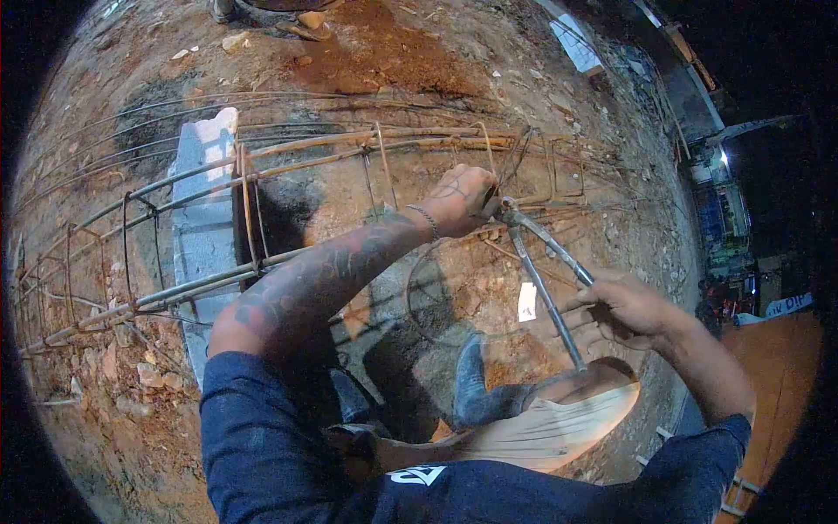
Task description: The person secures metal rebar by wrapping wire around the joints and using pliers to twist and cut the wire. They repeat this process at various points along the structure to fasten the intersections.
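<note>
My left hand [467, 201] is closed in a fist at the steel bars of a rebar cage [323, 140], with thin dark tie wire [517, 157] sticking up from it. Right beside that fist is the head of long-handled pincers [509, 210]. My right hand [624, 306] grips the upper handle of these pincers, its fingers partly extended toward the other handle. The handles are spread apart, and the lower one reaches down to my bent knee. What my left fingers pinch is mostly hidden behind the knuckles.
A pale block beam [202, 218] props the cage on the left. More long bars [131, 113] lie behind it on rough, stony ground. A white scrap [527, 302] lies near the pincers. Another person's shoe [301, 26] shows at the top. A white board [576, 44] lies at the upper right.
</note>
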A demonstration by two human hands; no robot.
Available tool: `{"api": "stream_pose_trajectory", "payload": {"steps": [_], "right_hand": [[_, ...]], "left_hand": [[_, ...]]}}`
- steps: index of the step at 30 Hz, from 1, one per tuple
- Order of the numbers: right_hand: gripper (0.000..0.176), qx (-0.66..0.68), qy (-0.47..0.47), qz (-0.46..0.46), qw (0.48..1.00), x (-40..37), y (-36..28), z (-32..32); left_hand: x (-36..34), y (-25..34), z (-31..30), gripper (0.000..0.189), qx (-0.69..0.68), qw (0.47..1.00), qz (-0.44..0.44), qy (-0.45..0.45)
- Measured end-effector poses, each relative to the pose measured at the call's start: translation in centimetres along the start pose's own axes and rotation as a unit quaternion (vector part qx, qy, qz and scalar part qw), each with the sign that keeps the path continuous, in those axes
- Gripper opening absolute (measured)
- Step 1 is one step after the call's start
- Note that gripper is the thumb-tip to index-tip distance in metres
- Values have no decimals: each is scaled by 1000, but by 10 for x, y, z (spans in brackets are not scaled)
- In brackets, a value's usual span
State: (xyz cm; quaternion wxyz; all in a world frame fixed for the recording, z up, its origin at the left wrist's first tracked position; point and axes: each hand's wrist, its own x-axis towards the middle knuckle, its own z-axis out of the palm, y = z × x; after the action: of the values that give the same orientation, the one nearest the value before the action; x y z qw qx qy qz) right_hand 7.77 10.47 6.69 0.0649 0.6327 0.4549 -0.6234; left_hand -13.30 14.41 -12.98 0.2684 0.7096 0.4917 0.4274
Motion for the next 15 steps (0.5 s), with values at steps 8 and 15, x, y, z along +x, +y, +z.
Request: {"api": "stream_pose_trajectory", "payload": {"steps": [8,15], "right_hand": [[29,-162,29,-22,986,-3,-17,3],[30,-160,66,-7,985,-3,-22,5]], "left_hand": [[-7,-10,5,23,32,998,47,34],[-5,-12,8,22,60,996,34,55]]}}
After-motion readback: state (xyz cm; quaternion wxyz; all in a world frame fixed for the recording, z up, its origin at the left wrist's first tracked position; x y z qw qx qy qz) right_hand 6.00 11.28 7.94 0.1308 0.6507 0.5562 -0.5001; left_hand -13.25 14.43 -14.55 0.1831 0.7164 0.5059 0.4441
